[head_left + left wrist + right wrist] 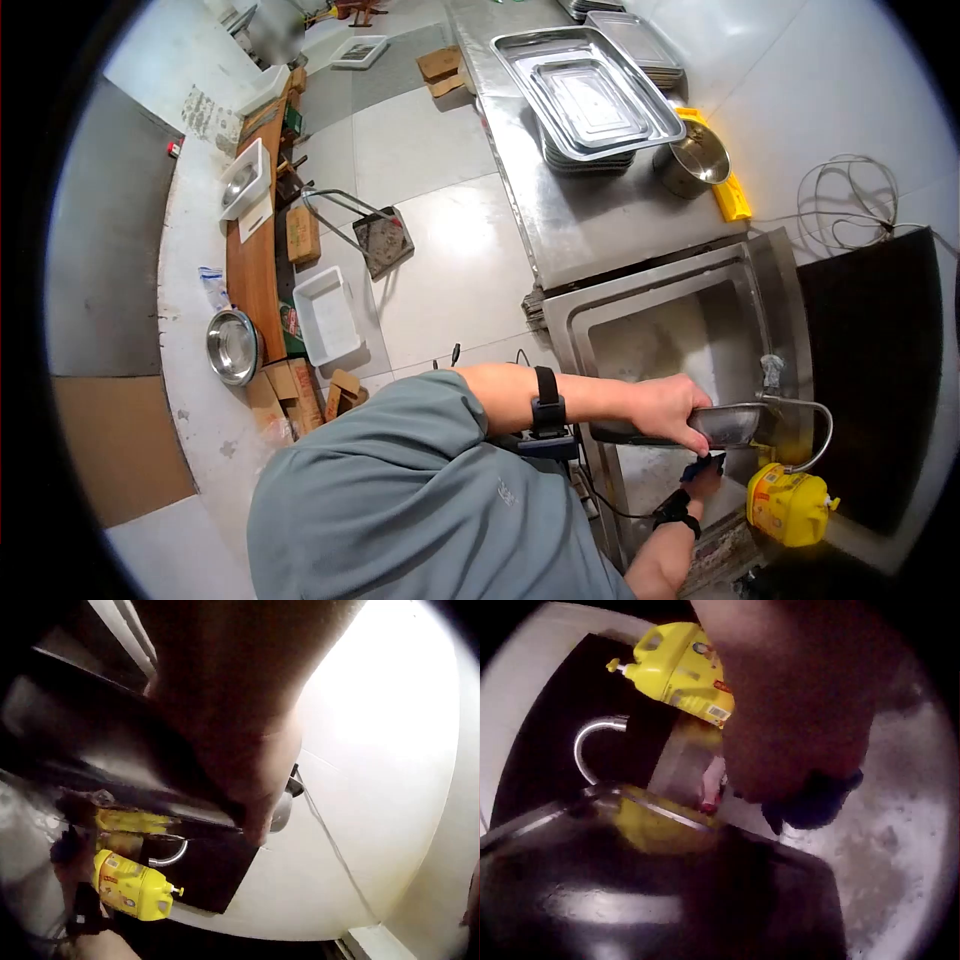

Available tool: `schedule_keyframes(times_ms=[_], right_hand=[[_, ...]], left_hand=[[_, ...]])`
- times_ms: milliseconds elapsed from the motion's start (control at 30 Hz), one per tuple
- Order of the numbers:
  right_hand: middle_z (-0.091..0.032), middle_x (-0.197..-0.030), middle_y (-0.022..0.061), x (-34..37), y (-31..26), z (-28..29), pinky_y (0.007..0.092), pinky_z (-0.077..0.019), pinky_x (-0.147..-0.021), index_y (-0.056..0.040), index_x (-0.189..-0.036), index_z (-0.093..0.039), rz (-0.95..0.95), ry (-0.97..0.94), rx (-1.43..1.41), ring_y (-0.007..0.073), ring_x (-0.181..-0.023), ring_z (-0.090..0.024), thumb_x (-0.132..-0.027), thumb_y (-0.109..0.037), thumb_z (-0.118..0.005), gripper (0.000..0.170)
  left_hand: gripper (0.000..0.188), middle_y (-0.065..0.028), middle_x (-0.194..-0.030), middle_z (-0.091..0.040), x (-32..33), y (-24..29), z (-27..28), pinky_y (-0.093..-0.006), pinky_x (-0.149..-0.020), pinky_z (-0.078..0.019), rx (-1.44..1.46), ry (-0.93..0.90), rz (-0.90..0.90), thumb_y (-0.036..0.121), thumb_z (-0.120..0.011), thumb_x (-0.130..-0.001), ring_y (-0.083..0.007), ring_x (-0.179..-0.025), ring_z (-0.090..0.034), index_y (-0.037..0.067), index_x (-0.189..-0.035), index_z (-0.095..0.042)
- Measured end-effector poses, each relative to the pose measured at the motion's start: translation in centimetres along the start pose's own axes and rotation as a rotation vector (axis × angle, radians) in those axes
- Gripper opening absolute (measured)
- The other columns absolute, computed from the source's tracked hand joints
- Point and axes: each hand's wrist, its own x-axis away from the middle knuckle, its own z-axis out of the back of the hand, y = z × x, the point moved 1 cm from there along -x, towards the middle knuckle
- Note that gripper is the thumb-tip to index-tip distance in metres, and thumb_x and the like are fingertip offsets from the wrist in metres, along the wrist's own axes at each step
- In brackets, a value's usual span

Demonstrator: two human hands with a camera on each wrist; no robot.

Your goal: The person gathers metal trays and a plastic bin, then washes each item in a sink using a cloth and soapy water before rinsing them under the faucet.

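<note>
My left hand (672,412) grips the rim of a metal tray (732,425), held tilted over the steel sink (655,285). In the left wrist view the tray's dark, shiny side (112,742) fills much of the left. Lower down, my right hand (704,482) holds a dark blue cloth (810,804) bunched at its fingers, close to the tray's edge. The right wrist view shows the tray's straight rim and a corner; most of my right fingers are in shadow there. Wet, cloudy residue covers the sink bottom beneath.
A yellow pump jug (790,505) stands beside the curved metal spout (828,425) at the sink's right. Stacked metal trays (590,95) and a steel pot (693,160) sit on the counter (580,225). A white bin (327,315) stands on the floor behind.
</note>
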Motion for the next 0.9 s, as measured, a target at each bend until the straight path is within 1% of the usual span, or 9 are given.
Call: schedule_keyframes(times_ms=[100,233,333,367,467,567,667,800,900], right_hand=[[-0.06,-0.106,0.0203,0.4,-0.6,3.1,0.045,-0.049,-0.083,-0.0091,-0.126,-0.04,-0.193,-0.028,-0.098,0.0403,-0.099,-0.058,-0.063,-0.016,-0.078,0.074],[-0.061,-0.105,0.0184,-0.4,0.2,6.1,0.0427,-0.0496,-0.081,-0.0064,-0.123,-0.044,-0.146,-0.242,0.254,0.0368,-0.101,-0.059,-0.065,-0.016,-0.078,0.068],[-0.064,-0.103,0.0136,-2.6,11.0,-6.0,0.041,-0.0503,-0.071,-0.0045,-0.106,-0.058,-0.49,-0.072,-1.273,0.0302,-0.088,-0.062,-0.083,-0.021,-0.064,0.028],[-0.063,-0.103,0.0133,-2.6,10.6,-6.4,0.0407,-0.0501,-0.071,-0.0046,-0.106,-0.058,-0.54,-0.057,-1.333,0.0298,-0.088,-0.062,-0.083,-0.021,-0.064,0.028],[-0.063,-0.102,0.0124,-1.8,9.1,-6.5,0.0398,-0.0498,-0.07,-0.005,-0.106,-0.058,-0.53,-0.099,-1.041,0.0285,-0.087,-0.061,-0.085,-0.022,-0.062,0.028],[-0.063,-0.101,0.0114,-0.4,8.7,-7.2,0.0388,-0.0495,-0.07,-0.0054,-0.106,-0.058,-0.444,-0.111,-0.784,0.0272,-0.086,-0.061,-0.086,-0.022,-0.061,0.027],[-0.062,-0.1,0.0105,0.4,9.1,-8.8,0.0378,-0.0491,-0.07,-0.0057,-0.107,-0.057,-0.369,-0.132,-0.663,0.0258,-0.085,-0.06,-0.087,-0.023,-0.06,0.027],[-0.062,-0.098,0.0092,1.8,10.1,-10.9,0.0365,-0.0487,-0.07,-0.0062,-0.107,-0.057,-0.311,-0.186,-0.647,0.0241,-0.084,-0.059,-0.088,-0.024,-0.058,0.026],[-0.061,-0.097,0.0083,3.1,10.3,-12.2,0.0356,-0.0483,-0.07,-0.0066,-0.108,-0.057,-0.284,-0.234,-0.708,0.0228,-0.084,-0.059,-0.089,-0.025,-0.056,0.026]], left_hand=[[0.035,-0.0129,-0.072,-0.067,0.0,1.0,-0.8,-0.0351,-0.058,-0.0493,-0.055,-0.028,-0.108,0.032,-0.078,-0.073,-0.0264,-0.065,-0.065,0.0,-0.08,-0.064],[0.027,-0.0135,-0.073,-0.066,0.3,2.0,-2.0,-0.0395,-0.059,-0.0489,-0.086,-0.097,-0.243,0.023,-0.074,-0.074,-0.032,-0.068,-0.063,0.0,-0.079,-0.06],[0.026,-0.0152,-0.073,-0.064,0.0,1.6,-3.7,-0.0437,-0.061,-0.0481,-0.198,-0.145,-0.332,0.023,-0.071,-0.074,-0.0362,-0.071,-0.062,0.001,-0.08,-0.06],[0.027,-0.0164,-0.074,-0.064,0.0,1.3,-4.2,-0.0458,-0.062,-0.0476,-0.273,-0.155,-0.363,0.025,-0.07,-0.074,-0.0382,-0.073,-0.061,0.001,-0.08,-0.06],[0.032,-0.0195,-0.074,-0.063,0.3,1.9,-5.6,-0.0484,-0.064,-0.047,-0.44,-0.094,-0.295,0.031,-0.07,-0.073,-0.0415,-0.074,-0.059,0.0,-0.079,-0.06],[0.036,-0.0209,-0.074,-0.062,0.2,1.5,-7.4,-0.049,-0.066,-0.047,-0.451,-0.088,-0.39,0.034,-0.071,-0.071,-0.0419,-0.075,-0.059,0.0,-0.079,-0.06],[0.039,-0.0222,-0.076,-0.063,-1.1,1.2,-8.8,-0.0497,-0.07,-0.0476,-0.509,-0.168,-0.357,0.037,-0.072,-0.071,-0.0422,-0.078,-0.06,0.001,-0.08,-0.062],[0.031,-0.0163,-0.088,-0.068,-0.2,-1.0,-12.9,-0.0478,-0.075,-0.0495,-0.958,-0.513,-0.386,0.036,-0.057,-0.084,-0.0378,-0.084,-0.063,0.007,-0.092,-0.065],[0.027,-0.0138,-0.091,-0.068,1.4,-2.1,-15.0,-0.0472,-0.075,-0.0504,-1.028,-0.56,-0.36,0.031,-0.052,-0.087,-0.0355,-0.086,-0.064,0.009,-0.097,-0.065]])
